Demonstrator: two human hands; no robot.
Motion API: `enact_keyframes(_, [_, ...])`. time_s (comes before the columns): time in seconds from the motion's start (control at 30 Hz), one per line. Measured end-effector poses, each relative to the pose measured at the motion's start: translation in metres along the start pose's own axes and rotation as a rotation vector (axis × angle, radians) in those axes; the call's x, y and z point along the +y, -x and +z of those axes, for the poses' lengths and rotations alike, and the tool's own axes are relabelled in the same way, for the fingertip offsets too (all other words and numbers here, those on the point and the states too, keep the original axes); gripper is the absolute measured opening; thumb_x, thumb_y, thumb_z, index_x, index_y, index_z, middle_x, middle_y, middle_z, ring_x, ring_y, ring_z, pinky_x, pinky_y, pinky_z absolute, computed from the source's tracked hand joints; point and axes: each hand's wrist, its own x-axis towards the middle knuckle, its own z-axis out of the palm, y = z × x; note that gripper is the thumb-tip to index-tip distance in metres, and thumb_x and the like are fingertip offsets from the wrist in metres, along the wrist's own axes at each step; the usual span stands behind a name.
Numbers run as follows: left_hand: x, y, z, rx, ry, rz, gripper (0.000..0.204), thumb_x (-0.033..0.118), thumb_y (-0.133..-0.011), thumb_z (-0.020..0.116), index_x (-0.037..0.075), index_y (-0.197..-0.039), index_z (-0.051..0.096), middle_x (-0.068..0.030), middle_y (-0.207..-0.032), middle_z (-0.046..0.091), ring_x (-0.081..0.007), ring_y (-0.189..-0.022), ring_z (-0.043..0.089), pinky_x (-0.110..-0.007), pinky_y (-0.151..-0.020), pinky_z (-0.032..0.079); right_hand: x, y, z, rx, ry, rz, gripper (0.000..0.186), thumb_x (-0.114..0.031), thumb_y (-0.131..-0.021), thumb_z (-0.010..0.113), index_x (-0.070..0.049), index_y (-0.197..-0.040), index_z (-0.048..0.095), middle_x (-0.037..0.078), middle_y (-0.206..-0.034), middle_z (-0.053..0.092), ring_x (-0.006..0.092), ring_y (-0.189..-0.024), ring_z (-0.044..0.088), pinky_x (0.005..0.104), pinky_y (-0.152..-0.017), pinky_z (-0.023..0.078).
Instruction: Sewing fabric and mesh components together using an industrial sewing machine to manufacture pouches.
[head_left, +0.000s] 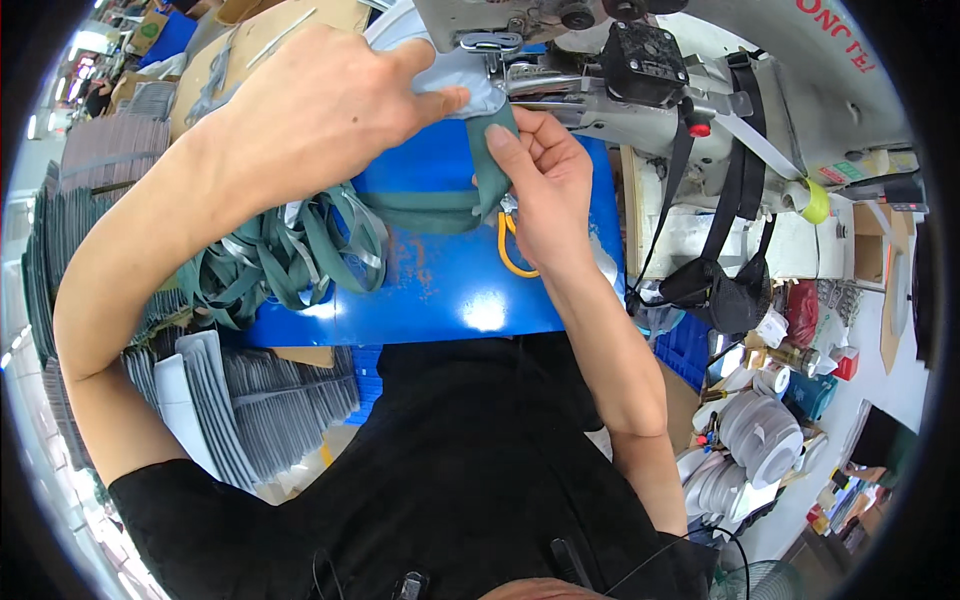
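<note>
My left hand (345,95) reaches across at the upper left, its thumb and fingers on a pale blue-grey fabric piece (462,78) beside the sewing machine's presser foot (495,62). A dark green fabric strip (487,185) hangs down from that spot. My right hand (548,185) pinches this strip between thumb and curled fingers, just below the machine. The strip bends and runs left over the blue table (420,310) toward a tangled heap of green strips (290,250). Under my right wrist lies a yellow-orange handle loop (503,243); what it belongs to is partly hidden.
The sewing machine body (760,40) fills the upper right, with black straps (735,160) hanging from it. Stacks of grey flat pieces (285,395) stand at the lower left. White spools (755,435) crowd the right. Cardboard (225,60) lies behind my left arm.
</note>
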Motion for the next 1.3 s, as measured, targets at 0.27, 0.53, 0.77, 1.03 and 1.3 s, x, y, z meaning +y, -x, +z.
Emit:
enact_keyframes(0.27, [0.036,-0.006,-0.007,-0.108,0.014,-0.115,0.058,0.008,-0.079,0.069,0.012,-0.137,0.067,-0.0109,-0.097,0.061,-0.0262,-0.063,0.067,-0.038,-0.058,0.053,0.005,0.003,-0.001,0.0,0.016,-0.032,0.024,-0.01,-0.1,0.069,0.004,-0.119,0.065,0.005,-0.089,0.073,0.0078,-0.072,0.067,0.0223,-0.063,0.054])
enact_keyframes(0.53, [0.075,-0.03,0.005,0.004,0.221,-0.409,0.048,0.014,-0.081,0.067,-0.002,-0.127,0.065,-0.0151,-0.092,0.066,-0.0335,-0.068,0.069,-0.043,-0.06,0.055,0.006,0.007,0.003,0.04,0.009,-0.053,0.019,-0.004,-0.1,0.067,0.002,-0.118,0.066,-0.004,-0.077,0.064,-0.0007,-0.067,0.052,0.017,-0.058,0.038])
enact_keyframes(0.77, [0.102,-0.04,0.019,0.228,0.623,-0.67,0.051,0.006,-0.081,0.064,0.0,-0.131,0.06,-0.0186,-0.098,0.065,-0.0358,-0.086,0.068,-0.045,-0.072,0.056,-0.01,0.027,-0.013,0.062,0.153,-0.071,0.028,-0.003,-0.098,0.068,0.0,-0.126,0.065,-0.006,-0.073,0.057,0.0003,-0.066,0.049,0.0196,-0.06,0.039])
enact_keyframes(1.03, [0.177,0.026,0.068,0.647,0.707,-0.665,0.072,-0.007,-0.071,0.066,0.001,-0.142,0.059,-0.0125,-0.084,0.058,-0.032,-0.08,0.06,-0.043,-0.081,0.054,-0.028,0.082,-0.033,-0.202,0.317,-0.216,0.052,-0.001,-0.086,0.072,-0.007,-0.137,0.061,0.002,-0.088,0.06,0.0138,-0.083,0.06,0.0289,-0.078,0.048])
enact_keyframes(1.3, [0.137,0.048,0.046,0.737,0.735,-0.675,0.057,-0.008,-0.077,0.061,0.005,-0.131,0.072,-0.006,-0.084,0.052,-0.0159,-0.071,0.051,-0.028,-0.063,0.045,-0.053,0.051,-0.025,-0.506,1.301,-0.706,0.028,-0.036,-0.085,0.075,-0.01,-0.097,0.073,0.007,-0.091,0.067,0.0279,-0.093,0.068,0.0401,-0.077,0.053])
